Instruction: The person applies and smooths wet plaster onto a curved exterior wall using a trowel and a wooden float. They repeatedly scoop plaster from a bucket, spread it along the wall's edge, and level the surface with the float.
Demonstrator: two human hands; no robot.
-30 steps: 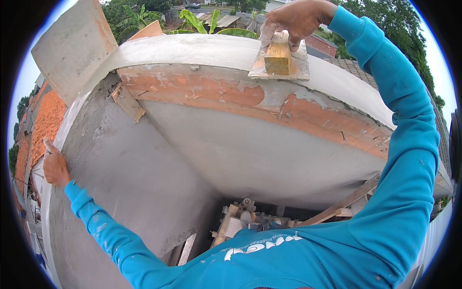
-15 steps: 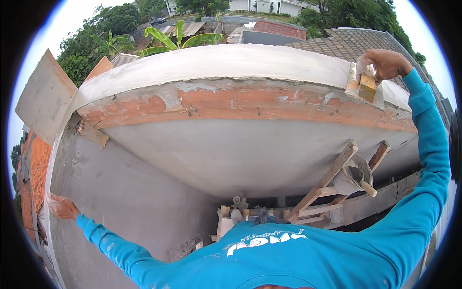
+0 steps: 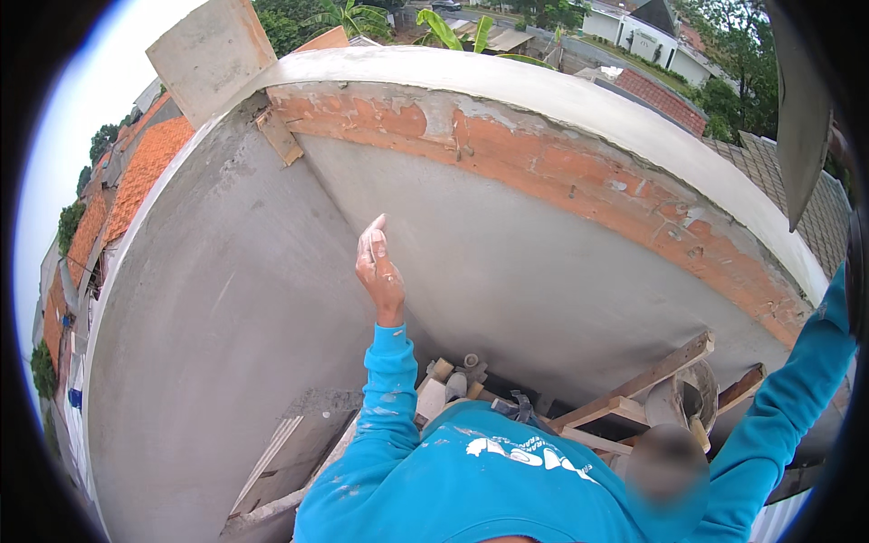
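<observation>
My left hand (image 3: pixel 380 276) is raised in front of the grey plastered wall (image 3: pixel 453 244), fingers stretched upward and close together. It holds nothing, and pale plaster smears cover it. At the far right, my right hand (image 3: pixel 842 154) is mostly hidden in shadow behind a plastering float (image 3: pixel 801 118). The float's flat plate is tilted up nearly on edge above the wall top; its handle is hidden here. A smooth white plaster band (image 3: pixel 507 80) caps the wall, with exposed orange brick (image 3: pixel 543 185) below it.
A flat board (image 3: pixel 213 54) stands at the far left corner, above a small wood piece (image 3: pixel 278 138). Lower right, a wooden frame (image 3: pixel 638 389) leans beside a bucket (image 3: pixel 681 394). A blurred round patch (image 3: pixel 668 466) is near it. Tiled roofs (image 3: pixel 154 163) lie beyond the left wall.
My left hand has left the left wall's edge and come up in front of me. My right hand has lifted the float off the wall top and tilted it. The view has turned.
</observation>
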